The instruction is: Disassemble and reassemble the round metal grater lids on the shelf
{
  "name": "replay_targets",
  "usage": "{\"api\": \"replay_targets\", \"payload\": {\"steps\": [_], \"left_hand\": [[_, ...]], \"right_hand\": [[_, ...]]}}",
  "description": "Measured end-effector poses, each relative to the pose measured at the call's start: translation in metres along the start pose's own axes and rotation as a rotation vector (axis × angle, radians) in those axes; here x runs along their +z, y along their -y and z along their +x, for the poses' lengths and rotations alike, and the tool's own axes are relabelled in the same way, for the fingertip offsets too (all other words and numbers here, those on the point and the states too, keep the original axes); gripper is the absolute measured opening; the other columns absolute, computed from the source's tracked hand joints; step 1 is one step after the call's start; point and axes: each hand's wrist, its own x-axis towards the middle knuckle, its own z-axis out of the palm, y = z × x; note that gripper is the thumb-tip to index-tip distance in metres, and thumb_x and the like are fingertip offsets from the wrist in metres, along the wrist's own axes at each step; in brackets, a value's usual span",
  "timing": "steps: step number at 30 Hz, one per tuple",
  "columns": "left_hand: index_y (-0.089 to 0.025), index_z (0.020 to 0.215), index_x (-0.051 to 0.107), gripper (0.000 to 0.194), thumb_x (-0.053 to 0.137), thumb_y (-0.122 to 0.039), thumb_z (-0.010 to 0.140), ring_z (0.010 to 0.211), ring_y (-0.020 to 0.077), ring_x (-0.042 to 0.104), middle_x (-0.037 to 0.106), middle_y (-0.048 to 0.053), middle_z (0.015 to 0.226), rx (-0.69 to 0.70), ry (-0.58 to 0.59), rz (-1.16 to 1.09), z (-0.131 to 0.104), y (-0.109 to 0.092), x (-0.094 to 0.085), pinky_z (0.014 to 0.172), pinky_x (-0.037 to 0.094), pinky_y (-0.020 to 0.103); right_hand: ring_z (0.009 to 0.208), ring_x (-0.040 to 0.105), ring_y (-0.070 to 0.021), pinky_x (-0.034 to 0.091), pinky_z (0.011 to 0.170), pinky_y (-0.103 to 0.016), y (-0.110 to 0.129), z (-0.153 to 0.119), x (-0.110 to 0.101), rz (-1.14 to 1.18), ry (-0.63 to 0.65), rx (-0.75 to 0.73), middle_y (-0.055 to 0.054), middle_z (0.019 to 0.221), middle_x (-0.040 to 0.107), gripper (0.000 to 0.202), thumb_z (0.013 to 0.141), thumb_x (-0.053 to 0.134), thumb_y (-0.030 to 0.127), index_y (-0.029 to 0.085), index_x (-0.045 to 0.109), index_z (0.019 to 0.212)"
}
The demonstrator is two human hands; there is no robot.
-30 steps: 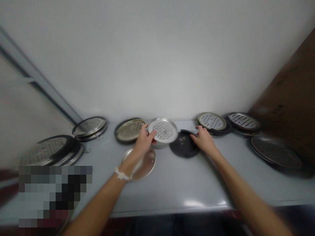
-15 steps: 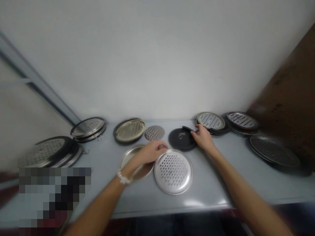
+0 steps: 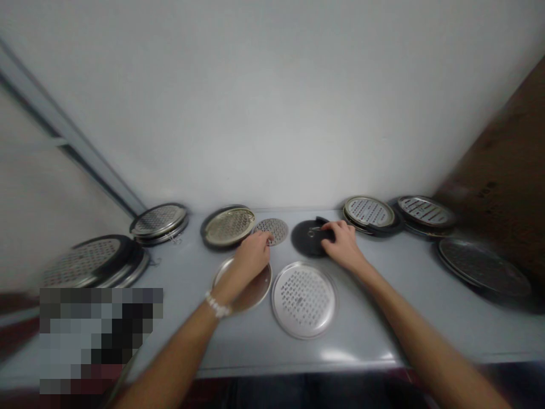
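Note:
My left hand reaches over a shallow round metal plate. Its curled fingertips are at the near edge of a small perforated metal disc; whether they grip it is hidden. My right hand is over the right side of a black round base, thumb and forefinger apart. Its forefinger tip is close to a small metal wire clip lying on the base. Between my forearms lies a silver round grater plate with rows of slots, touched by neither hand.
Along the wall stand round graters with black rims: a left stack, a yellowish one, and stacks at the right and far right. More lie at the near left and near right. A brown cardboard box borders the right.
My left hand has moved forward from above the plates to the small perforated disc. The right hand has shifted left from the black base's rim to near the wire clip.

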Motion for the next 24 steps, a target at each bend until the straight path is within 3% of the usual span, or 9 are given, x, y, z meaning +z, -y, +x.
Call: {"api": "replay_targets", "payload": {"steps": [4, 11, 19, 24], "left_hand": [[-0.017, 0.103, 0.071, 0.036, 0.044, -0.003, 0.083, 0.101, 0.0264, 0.068, 0.074, 0.012, 0.106, 0.027, 0.044, -0.061, 0.000, 0.003, 0.006, 0.097, 0.050, 0.040], [-0.015, 0.110, 0.067, 0.033, 0.044, -0.006, 0.088, 0.110, 0.0272, 0.061, 0.068, 0.013, 0.111, 0.108, 0.002, 0.013, -0.005, -0.005, 0.006, 0.104, 0.045, 0.043], [-0.015, 0.104, 0.068, 0.022, 0.048, -0.014, 0.094, 0.106, 0.0270, 0.058, 0.066, 0.012, 0.109, 0.161, 0.055, 0.077, -0.005, -0.010, 0.002, 0.103, 0.045, 0.043], [-0.013, 0.118, 0.064, 0.028, 0.051, -0.014, 0.094, 0.113, 0.0288, 0.055, 0.065, 0.013, 0.118, 0.158, -0.008, 0.108, -0.006, -0.009, 0.004, 0.106, 0.043, 0.045]], "right_hand": [[0.111, 0.047, -0.0334, 0.039, 0.100, -0.047, -0.002, 0.000, 0.004, -0.003, 0.026, 0.026, -0.012, 0.113, 0.059, 0.030, 0.074, 0.056, 0.019, 0.021, 0.069, 0.101], [0.120, 0.049, -0.0333, 0.035, 0.108, -0.045, -0.017, 0.007, 0.008, 0.000, 0.003, -0.008, -0.015, 0.124, 0.060, 0.051, 0.075, 0.050, 0.011, 0.015, 0.063, 0.124], [0.117, 0.051, -0.0316, 0.035, 0.109, -0.043, -0.014, 0.008, 0.005, 0.011, -0.024, 0.011, -0.014, 0.116, 0.064, 0.035, 0.076, 0.051, 0.013, 0.015, 0.069, 0.107], [0.114, 0.052, -0.0327, 0.037, 0.106, -0.046, -0.009, 0.006, 0.007, 0.032, -0.084, 0.012, -0.015, 0.111, 0.064, 0.029, 0.081, 0.052, 0.019, 0.015, 0.069, 0.103]]}}
